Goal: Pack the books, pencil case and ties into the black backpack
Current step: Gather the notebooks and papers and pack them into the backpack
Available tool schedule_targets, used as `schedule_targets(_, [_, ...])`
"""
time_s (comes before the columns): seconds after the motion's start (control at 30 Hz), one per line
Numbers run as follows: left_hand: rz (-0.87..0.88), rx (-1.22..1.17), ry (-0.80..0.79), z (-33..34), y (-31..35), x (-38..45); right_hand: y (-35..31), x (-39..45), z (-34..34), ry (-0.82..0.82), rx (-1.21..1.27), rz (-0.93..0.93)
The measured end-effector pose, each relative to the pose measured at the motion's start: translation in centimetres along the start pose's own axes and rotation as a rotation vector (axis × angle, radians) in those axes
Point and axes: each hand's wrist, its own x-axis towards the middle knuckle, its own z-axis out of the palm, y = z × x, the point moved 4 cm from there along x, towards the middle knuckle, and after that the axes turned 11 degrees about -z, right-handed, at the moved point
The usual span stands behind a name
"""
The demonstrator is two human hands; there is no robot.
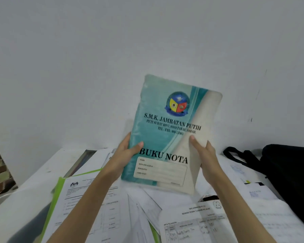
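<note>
A thin teal-and-white paper notebook (pixel 167 134) printed "BUKU NOTA" is held upright, slightly tilted, above a white table (pixel 25 190). The left hand (pixel 125 153) grips its left edge, thumb across the front cover; the right hand (pixel 205 155) grips the right edge, thumb on the white band. Below the fingers lie loose printed white paper sheets (pixel 191 223) and a lime-green plastic folder (pixel 60 186). Right of the right hand's fingers sits a black fabric backpack (pixel 288 169).

Teal notebook (pixel 167 134) cover: "S.M.K. JAMBATAN PUTIH", "BUKU NOTA" (small print blurred).
</note>
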Motion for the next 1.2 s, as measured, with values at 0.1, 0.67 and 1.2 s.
schedule_targets(0.1, [0.030,-0.003,0.009,0.0,0.9,0.5,-1.9,0.0,0.4,-0.039,-0.001,-0.141])
schedule_targets(0.67, [-0.094,-0.016,-0.007,0.2,-4.2,0.7,3.0,-2.2,-0.3,-0.080,-0.065,-0.075])
schedule_targets(1.2, [0.016,-0.009,0.305,2.5,-2.7,-0.6,0.2,-2.3,-0.8,-0.094,-0.108,-0.170])
